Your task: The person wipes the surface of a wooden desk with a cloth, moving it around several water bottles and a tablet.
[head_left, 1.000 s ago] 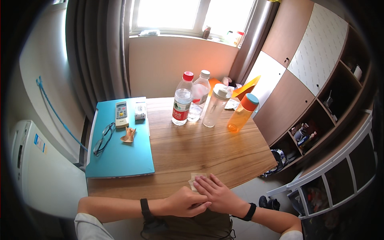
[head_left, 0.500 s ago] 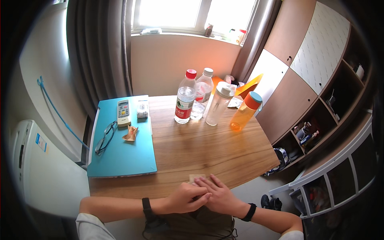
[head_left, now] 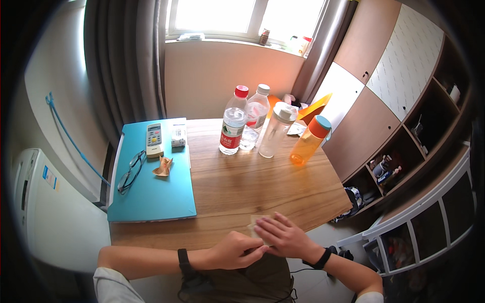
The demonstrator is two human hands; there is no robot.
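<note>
At the near edge of the wooden table (head_left: 227, 189), a small thin beige sheet, like paper (head_left: 256, 219), lies partly under my right hand (head_left: 289, 236). That hand is flat over it, fingers stretched out toward the left. My left hand (head_left: 235, 251) is closed just beside it, with thumb and forefinger pinched near the right hand's thumb side. What the pinch holds, if anything, is hidden. Most of the sheet is covered by the right hand.
On the left, a blue folder (head_left: 156, 202) carries glasses (head_left: 131, 172), a remote control (head_left: 154, 140), a small box (head_left: 179, 135) and a crumpled brown scrap (head_left: 162, 166). Toward the back stand a red-capped bottle (head_left: 233, 121), a white-capped bottle (head_left: 256, 116), a clear cup (head_left: 277, 130) and an orange bottle (head_left: 305, 144).
My right hand has shifted right and slightly up, away from its overlap with the left hand. More of the beige sheet shows, moved slightly right. The left hand has barely moved.
</note>
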